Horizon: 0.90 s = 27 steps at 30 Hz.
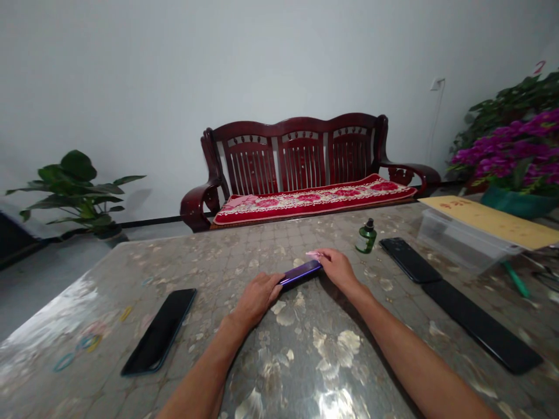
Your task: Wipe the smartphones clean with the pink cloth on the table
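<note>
A purple phone [300,273] is held just over the table, its narrow side toward me. My left hand [259,294] grips its left end with closed fingers. At the phone's right end is my right hand [335,266], its fingers pinched on a small pink cloth [315,254] that touches or nearly touches the phone's corner. Most of the cloth is hidden in the fingers. A black phone [161,331] lies on the table to the left of my left arm. Beyond my right hand stands a small green bottle [365,237] with a black top.
Two more dark phones, one [409,259] behind the other [483,326], lie at right beside a clear plastic box [467,235] under a yellow board [495,220]. Coloured bands [89,342] lie at left. Across the table [244,247] stands a wooden bench [301,157]; purple flowers [515,145] rise at right.
</note>
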Motion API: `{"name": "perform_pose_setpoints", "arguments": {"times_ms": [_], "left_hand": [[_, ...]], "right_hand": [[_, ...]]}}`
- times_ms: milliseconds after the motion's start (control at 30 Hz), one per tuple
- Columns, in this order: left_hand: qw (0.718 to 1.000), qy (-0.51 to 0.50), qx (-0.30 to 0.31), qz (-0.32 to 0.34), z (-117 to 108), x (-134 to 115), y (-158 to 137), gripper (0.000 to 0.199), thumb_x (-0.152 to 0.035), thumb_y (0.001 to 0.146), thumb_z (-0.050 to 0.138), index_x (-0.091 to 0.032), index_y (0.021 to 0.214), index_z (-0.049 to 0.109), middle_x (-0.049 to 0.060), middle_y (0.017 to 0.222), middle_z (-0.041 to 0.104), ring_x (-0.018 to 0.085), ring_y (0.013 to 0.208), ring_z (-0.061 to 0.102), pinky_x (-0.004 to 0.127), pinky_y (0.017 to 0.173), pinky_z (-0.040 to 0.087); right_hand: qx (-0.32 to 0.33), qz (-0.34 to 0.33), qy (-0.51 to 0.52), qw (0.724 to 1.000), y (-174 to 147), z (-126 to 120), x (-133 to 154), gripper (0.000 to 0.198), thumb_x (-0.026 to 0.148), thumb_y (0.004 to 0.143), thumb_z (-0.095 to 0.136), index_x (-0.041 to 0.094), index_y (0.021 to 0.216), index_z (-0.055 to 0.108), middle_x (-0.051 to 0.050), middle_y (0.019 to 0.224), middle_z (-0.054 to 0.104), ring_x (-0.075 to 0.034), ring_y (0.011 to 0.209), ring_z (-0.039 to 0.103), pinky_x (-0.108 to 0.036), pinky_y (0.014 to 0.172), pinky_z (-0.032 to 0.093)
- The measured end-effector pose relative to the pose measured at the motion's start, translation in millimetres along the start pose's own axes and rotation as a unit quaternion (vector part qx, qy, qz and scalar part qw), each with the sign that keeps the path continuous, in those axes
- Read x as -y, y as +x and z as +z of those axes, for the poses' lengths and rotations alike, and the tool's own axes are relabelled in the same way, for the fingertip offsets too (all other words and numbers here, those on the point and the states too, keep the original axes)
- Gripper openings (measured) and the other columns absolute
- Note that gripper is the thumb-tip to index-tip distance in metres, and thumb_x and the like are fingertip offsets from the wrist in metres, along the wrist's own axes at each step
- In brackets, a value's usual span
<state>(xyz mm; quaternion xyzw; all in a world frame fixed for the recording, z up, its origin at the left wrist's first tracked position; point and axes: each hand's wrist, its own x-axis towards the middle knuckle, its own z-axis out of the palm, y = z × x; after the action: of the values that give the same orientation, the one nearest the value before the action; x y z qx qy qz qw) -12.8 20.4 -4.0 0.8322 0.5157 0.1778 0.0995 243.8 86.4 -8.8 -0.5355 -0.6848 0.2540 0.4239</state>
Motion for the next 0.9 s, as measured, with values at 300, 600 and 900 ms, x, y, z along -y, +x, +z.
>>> {"name": "perform_pose_setpoints", "arguments": {"times_ms": [300, 600, 900], "left_hand": [[0.998, 0.008, -0.025, -0.054, 4, 8, -1, 0.038, -0.037, 0.101, 0.035, -0.023, 0.117, 0.067, 0.008, 0.099, 0.071, 0.024, 0.096, 0.065, 0.034, 0.090, 0.049], [0.990, -0.051, -0.078, -0.108, 7, 17, 5, 0.040, -0.037, 0.101, 0.030, -0.021, 0.107, 0.066, 0.008, 0.099, 0.073, 0.024, 0.095, 0.068, 0.034, 0.087, 0.050], [0.974, -0.142, -0.114, -0.135, 11, 22, 15, 0.029, -0.038, 0.094, 0.038, -0.022, 0.093, 0.062, 0.006, 0.084, 0.070, 0.024, 0.082, 0.066, 0.034, 0.078, 0.049]], "right_hand": [[0.001, 0.005, 0.131, 0.991, -1, 5, 2, 0.031, 0.038, 0.086, 0.053, 0.021, 0.098, 0.076, -0.005, 0.102, 0.076, -0.023, 0.100, 0.067, -0.036, 0.093, 0.048], [0.133, -0.022, 0.188, 0.973, 3, -4, -10, 0.044, 0.030, 0.074, 0.067, 0.020, 0.117, 0.069, -0.005, 0.115, 0.073, -0.024, 0.106, 0.066, -0.040, 0.101, 0.047], [0.076, -0.150, 0.074, 0.983, -1, 0, 6, 0.021, 0.027, 0.091, 0.055, 0.023, 0.102, 0.072, -0.005, 0.103, 0.070, -0.019, 0.101, 0.062, -0.032, 0.093, 0.046]]}}
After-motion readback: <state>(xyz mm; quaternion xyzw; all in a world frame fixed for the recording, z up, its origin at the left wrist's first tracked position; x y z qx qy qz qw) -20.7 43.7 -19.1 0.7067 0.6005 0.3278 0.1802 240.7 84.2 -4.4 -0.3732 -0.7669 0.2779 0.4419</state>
